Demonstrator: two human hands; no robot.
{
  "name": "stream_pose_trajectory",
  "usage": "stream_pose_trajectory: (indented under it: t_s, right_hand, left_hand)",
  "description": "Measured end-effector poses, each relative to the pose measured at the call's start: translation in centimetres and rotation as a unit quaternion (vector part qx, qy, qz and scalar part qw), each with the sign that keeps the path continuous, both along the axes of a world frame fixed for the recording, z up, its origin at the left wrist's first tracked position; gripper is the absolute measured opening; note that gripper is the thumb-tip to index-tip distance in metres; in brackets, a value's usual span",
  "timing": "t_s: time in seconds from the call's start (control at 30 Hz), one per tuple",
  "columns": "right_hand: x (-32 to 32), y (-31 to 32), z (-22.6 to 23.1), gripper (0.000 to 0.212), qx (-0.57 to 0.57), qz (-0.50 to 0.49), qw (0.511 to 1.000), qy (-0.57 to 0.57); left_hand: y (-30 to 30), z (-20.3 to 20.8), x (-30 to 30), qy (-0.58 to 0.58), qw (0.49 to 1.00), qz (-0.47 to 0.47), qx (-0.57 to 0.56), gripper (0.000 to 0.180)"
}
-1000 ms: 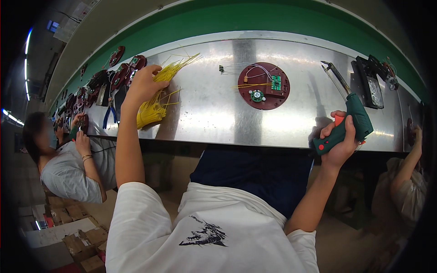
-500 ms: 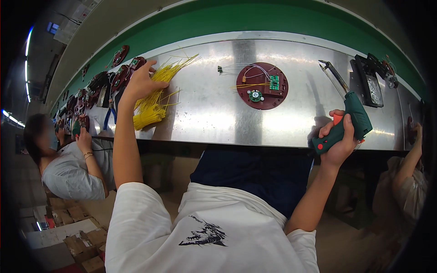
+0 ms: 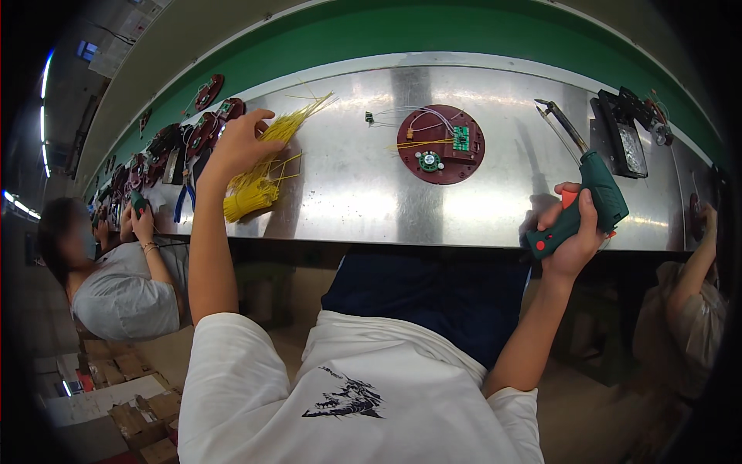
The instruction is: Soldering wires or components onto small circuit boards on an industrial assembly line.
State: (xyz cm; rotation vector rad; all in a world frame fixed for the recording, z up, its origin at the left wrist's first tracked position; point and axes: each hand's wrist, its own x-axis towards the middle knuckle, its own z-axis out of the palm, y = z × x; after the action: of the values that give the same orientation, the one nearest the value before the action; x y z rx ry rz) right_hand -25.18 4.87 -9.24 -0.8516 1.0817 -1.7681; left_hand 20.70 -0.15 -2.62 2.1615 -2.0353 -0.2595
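Metal bench [image 3: 348,189] | left hand [image 3: 246,145] at yellow wires [image 3: 255,199] | less spread now

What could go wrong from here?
The soldering gun in the right hand has a bare rod; if hot, it might burn skin or parts. The yellow strands at the left hand fan out loosely and could scatter. The small connector lies off the round base and might snag.
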Motion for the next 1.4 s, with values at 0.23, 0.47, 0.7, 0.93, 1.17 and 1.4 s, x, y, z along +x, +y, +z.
stream_pose_trajectory:
  t_s: [0.23, 0.47, 0.7, 0.93, 1.17, 1.4]
  right_hand:
    - [0.0, 0.0, 0.0, 0.027, 0.003, 0.003, 1.000, -0.002]
    - [0.1, -0.1, 0.1, 0.027, 0.007, -0.001, 1.000, -0.004]
    - [-0.1, 0.0, 0.2, 0.026, 0.010, 0.005, 1.000, -0.011]
    - [0.0, 0.1, 0.2, 0.025, 0.006, 0.000, 1.000, -0.010]
    - [0.1, 0.1, 0.2, 0.026, 0.001, 0.000, 1.000, -0.006]
    - [-0.2, -0.1, -0.3, 0.027, 0.000, 0.001, 1.000, -0.003]
  left_hand:
    - [-5.2, 1.1, -1.8, 0.004, 0.998, -0.032, -0.046, 0.048]
    - [-10.2, -1.2, -4.2, -0.170, 0.979, 0.111, 0.000, 0.037]
    - [-13.8, -3.0, -1.0, -0.173, 0.985, -0.001, 0.025, 0.026]
    - [-12.7, -2.1, 2.0, -0.145, 0.987, -0.051, 0.037, 0.016]
    - [-8.3, -1.0, 3.5, -0.066, 0.993, -0.080, 0.058, 0.011]
    - [-5.7, 0.5, 5.1, -0.033, 0.988, -0.081, 0.125, 0.012]
